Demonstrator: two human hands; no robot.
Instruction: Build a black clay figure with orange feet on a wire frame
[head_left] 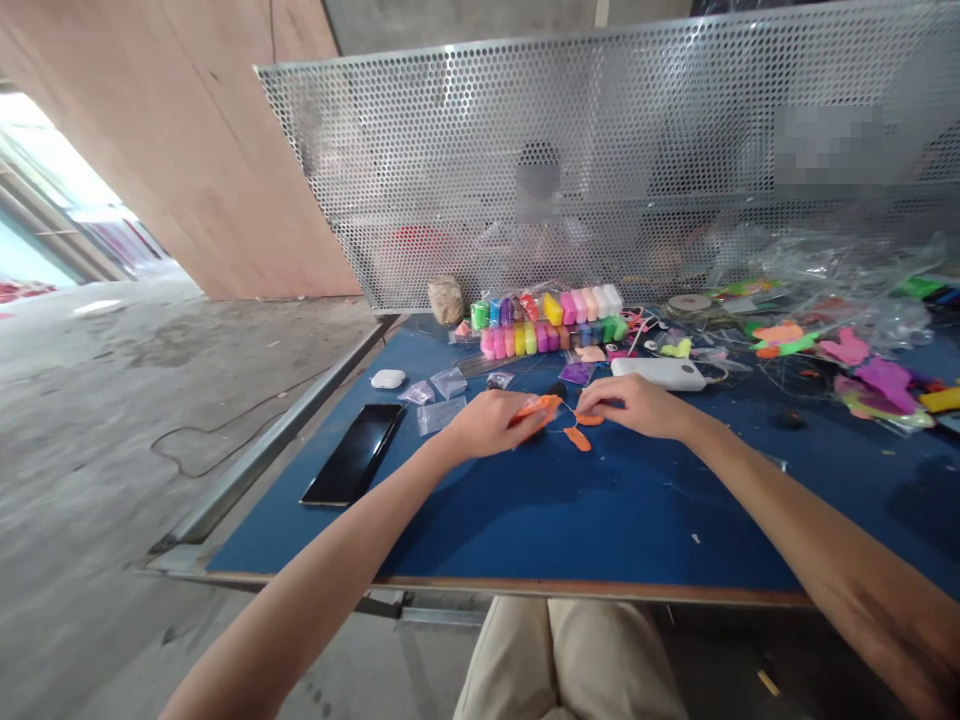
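My left hand [491,422] pinches a flat orange clay piece [538,408] just above the blue table [570,510]. My right hand [637,404] rests on the table next to it, fingertips touching a small orange clay bit [589,420]. Another small orange clay bit [577,439] lies loose on the table between and slightly in front of both hands.
A set of coloured clay packs [551,320] lies behind the hands. A white power bank [660,373], a black phone [354,454], a white earbud case [388,379] and small plastic bags [442,398] are nearby. Clay shapes and wrappers [862,350] crowd the right. A perforated metal screen [600,160] stands behind.
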